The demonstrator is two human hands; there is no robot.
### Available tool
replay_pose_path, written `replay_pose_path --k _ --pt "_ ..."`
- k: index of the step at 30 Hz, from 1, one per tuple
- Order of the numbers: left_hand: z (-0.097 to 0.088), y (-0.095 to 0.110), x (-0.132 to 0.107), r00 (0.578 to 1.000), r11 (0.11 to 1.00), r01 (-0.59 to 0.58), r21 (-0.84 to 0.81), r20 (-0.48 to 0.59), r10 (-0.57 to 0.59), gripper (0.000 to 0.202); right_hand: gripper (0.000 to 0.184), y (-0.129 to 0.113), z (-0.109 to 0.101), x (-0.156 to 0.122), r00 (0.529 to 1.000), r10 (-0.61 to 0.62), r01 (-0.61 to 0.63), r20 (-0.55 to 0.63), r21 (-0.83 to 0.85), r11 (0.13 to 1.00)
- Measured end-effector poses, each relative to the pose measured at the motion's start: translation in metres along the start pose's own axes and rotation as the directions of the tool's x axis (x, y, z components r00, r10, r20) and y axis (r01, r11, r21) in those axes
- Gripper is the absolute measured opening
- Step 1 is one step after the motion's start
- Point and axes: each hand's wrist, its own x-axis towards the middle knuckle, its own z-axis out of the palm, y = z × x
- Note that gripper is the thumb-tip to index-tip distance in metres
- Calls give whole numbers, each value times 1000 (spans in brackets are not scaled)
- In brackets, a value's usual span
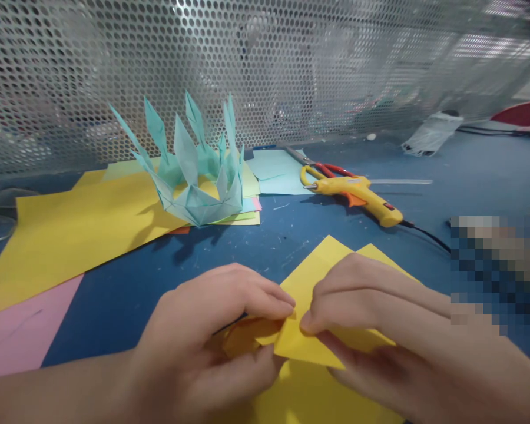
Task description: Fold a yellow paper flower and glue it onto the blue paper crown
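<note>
Between both hands is a piece of yellow paper (309, 282), partly folded, held just above the blue table. My left hand (212, 330) pinches its left edge between thumb and fingers. My right hand (380, 312) grips it from the right, fingertips on top and thumb beneath. More yellow paper (322, 394) lies under the hands, and whether it is the same piece I cannot tell. Beyond the hands stands a folded light-blue paper crown (198, 203) with tall pointed tips.
A yellow glue gun (366, 197) with a black cord lies at the right, scissors (331, 169) behind it. Large yellow paper (88, 218) and pink paper (30, 330) spread at the left. Light-blue sheets (278, 174) lie near the perforated metal panel (265, 70). A wrapped bundle (433, 132) sits far right.
</note>
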Motion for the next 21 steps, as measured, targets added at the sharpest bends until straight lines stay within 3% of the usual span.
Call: replay_pose_path --k 4,10,17,21 --pt "1 2 -1 999 1000 -24 8 44 24 20 26 3 6 -2 997 -22 19 69 34 999" --pt "5 0 1 1000 1000 13 13 0 -13 24 23 2 8 -7 997 -50 51 63 -26 998" --pt "4 1 2 998 999 38 27 48 -39 17 24 2 10 -3 998 36 -34 46 -36 999" --pt "4 0 2 996 998 63 23 61 -64 17 21 4 8 -2 973 166 -181 160 85 980"
